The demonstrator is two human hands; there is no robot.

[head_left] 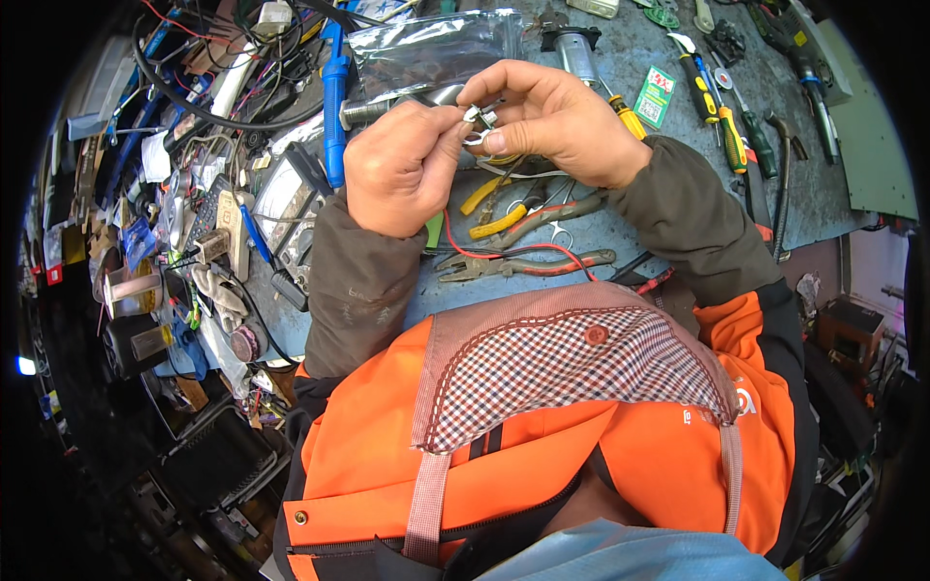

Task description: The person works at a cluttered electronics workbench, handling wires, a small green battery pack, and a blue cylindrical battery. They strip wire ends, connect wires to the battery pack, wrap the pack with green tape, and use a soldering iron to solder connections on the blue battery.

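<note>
Perhaps a slipping pinch could drop the small white part [488, 118] toward the yellow-handled pliers [499, 225]; beyond those, left hand [402, 165] and right hand [562, 121] hold it between nearly closed fingertips.

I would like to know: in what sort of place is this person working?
Probably a repair workshop: pliers and screwdrivers lie on a worn workbench, and loose cables are mixed with other parts on the left side.
</note>
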